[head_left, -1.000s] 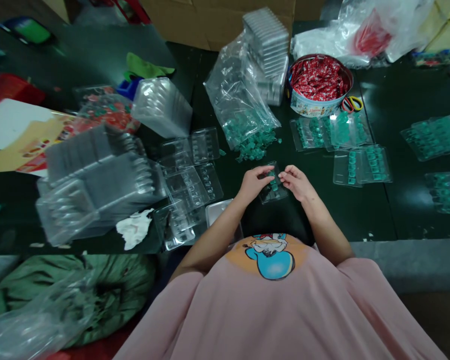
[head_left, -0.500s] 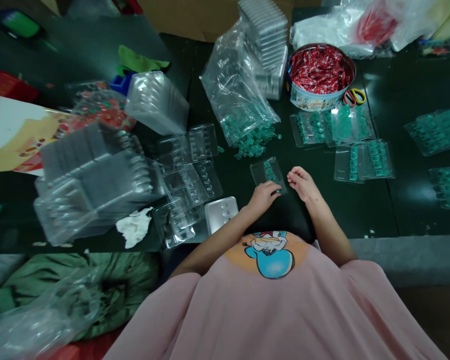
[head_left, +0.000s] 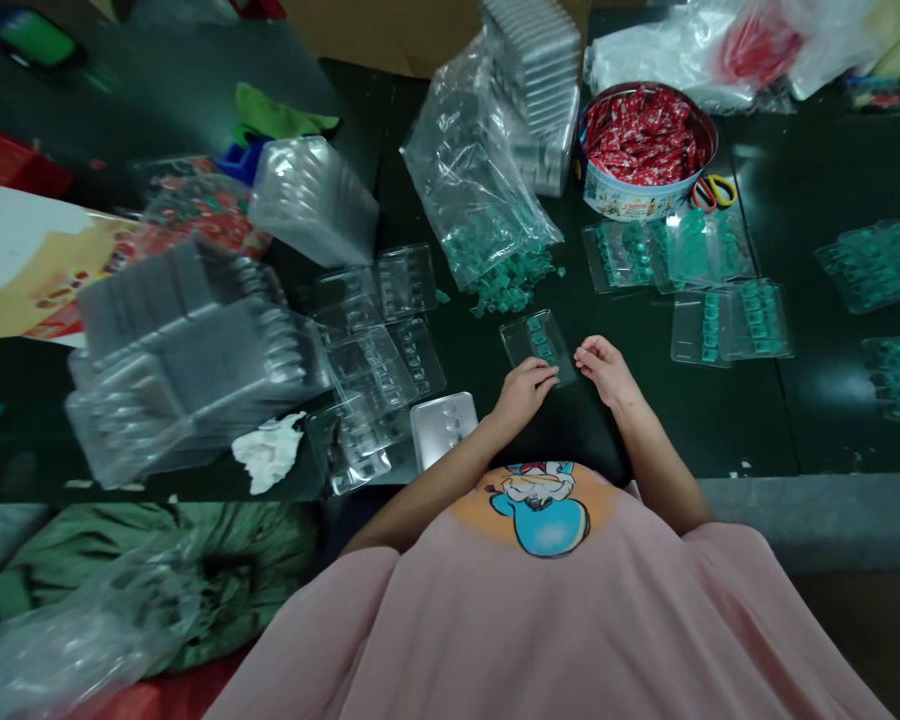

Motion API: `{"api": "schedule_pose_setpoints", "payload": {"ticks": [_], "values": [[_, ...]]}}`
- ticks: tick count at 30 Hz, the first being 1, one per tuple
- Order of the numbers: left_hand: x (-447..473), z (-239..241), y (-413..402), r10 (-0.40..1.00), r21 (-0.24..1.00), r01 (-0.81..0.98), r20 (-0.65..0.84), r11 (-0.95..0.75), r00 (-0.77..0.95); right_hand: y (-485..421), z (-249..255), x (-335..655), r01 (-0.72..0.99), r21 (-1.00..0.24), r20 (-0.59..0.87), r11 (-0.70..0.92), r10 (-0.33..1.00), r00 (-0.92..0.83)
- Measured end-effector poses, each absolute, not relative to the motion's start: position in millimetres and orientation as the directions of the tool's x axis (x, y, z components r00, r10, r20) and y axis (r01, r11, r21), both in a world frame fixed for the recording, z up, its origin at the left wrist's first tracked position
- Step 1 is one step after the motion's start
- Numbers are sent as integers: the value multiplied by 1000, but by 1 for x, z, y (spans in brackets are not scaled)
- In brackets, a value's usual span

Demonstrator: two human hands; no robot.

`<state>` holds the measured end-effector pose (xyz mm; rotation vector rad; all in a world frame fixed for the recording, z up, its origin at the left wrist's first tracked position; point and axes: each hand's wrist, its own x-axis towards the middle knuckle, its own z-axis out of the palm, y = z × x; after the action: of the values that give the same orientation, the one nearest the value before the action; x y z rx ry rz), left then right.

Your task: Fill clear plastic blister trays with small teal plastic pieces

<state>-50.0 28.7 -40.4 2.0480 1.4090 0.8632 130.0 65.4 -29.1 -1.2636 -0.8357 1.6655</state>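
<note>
A clear plastic blister tray lies tilted on the dark table in front of me, with a row of small green translucent pieces in its middle. My left hand is closed over the tray's near edge, its fingertips by the lower end of the row. Beside the tray's right edge, my right hand has thumb and fingers pinched together; whatever they may hold is too small to make out. Beyond the tray, loose green pieces spill from a clear bag.
Left of me are unfilled clear trays, tall tray stacks and a crumpled white tissue. Trays with green pieces lie to the right. Behind them stand a round tin of red packets and scissors.
My left hand has shifted slightly left and back, showing more of the green row. My right fingertips have come slightly closer to the tray's edge.
</note>
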Motion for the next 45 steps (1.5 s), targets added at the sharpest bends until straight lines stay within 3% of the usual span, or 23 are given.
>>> {"api": "schedule_pose_setpoints", "payload": {"ticks": [6, 11, 19, 25, 35, 42, 45], "values": [[-47, -43, 33, 946, 754, 574, 212, -319, 246, 60, -33, 129, -93, -960, -249, -263, 958, -142], [-46, -45, 38, 958, 745, 606, 167, -278, 234, 59, -38, 131, -5, -974, -221, -225, 962, -160], [-36, -46, 44, 926, 514, 771, 183, -377, 331, 60, -52, 132, 190, -977, -129, -92, 973, -192], [-35, -46, 45, 924, 434, 816, 148, -382, 354, 58, -45, 130, 328, -944, -108, -33, 971, -213], [-43, -45, 41, 961, 632, 729, 102, -261, 255, 57, -30, 134, 424, -904, -16, 50, 989, -150], [-40, -41, 44, 956, 551, 786, 84, -280, 281, 53, -35, 127, 519, -843, -5, 142, 962, -273], [-38, -39, 45, 959, 498, 824, 60, -270, 278, 59, -38, 130, 523, -840, 22, 142, 973, -229]]}}
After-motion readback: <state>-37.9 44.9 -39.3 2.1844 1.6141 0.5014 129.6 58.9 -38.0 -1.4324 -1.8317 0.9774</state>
